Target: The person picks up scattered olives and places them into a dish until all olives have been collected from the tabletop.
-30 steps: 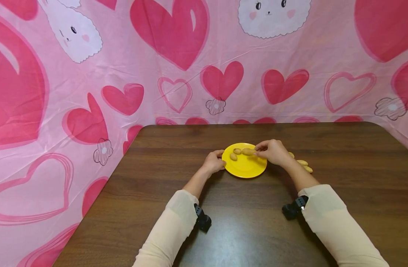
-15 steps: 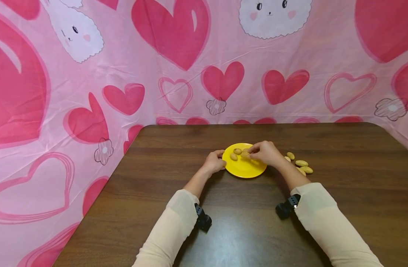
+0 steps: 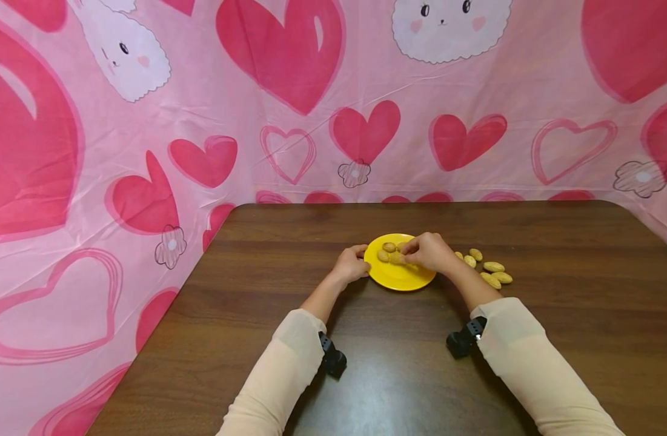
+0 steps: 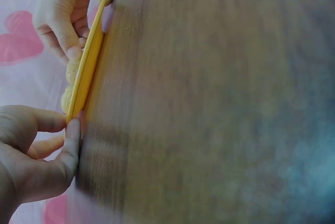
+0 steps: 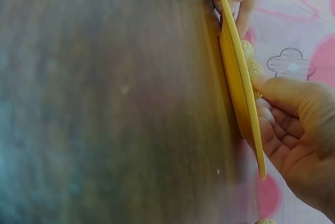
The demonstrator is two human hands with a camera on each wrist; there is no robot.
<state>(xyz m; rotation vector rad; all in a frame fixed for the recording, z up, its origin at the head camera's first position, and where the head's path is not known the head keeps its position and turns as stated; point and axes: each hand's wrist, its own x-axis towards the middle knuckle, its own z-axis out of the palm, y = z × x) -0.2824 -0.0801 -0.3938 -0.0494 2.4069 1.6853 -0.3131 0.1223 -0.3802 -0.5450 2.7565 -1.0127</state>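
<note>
A yellow plate [image 3: 398, 280] stands on the brown table. My left hand [image 3: 351, 264] pinches its left rim, thumb on one face and fingers on the other, as the left wrist view shows. Over the plate, my right hand [image 3: 430, 251] holds an unshelled peanut [image 3: 395, 258] between thumb and fingers, low against the plate. Beside it on the plate lie more peanuts [image 3: 389, 247], one partly hidden behind the right fingertips. In the right wrist view, peanuts [image 5: 248, 49] show rough shells above the plate's rim, next to the right thumb [image 5: 282, 90].
Several loose peanuts [image 3: 494, 266] lie on the wooden table [image 3: 289, 242] to the right of the plate, near the right forearm. A pink heart-print cloth [image 3: 409, 175] hangs behind the table and along its left side. Each forearm carries a black wrist camera [image 3: 333, 362].
My right hand has moved left and slightly toward me across the plate, bringing its peanut beside the others. More loose peanuts show past the right wrist. The left hand keeps its place.
</note>
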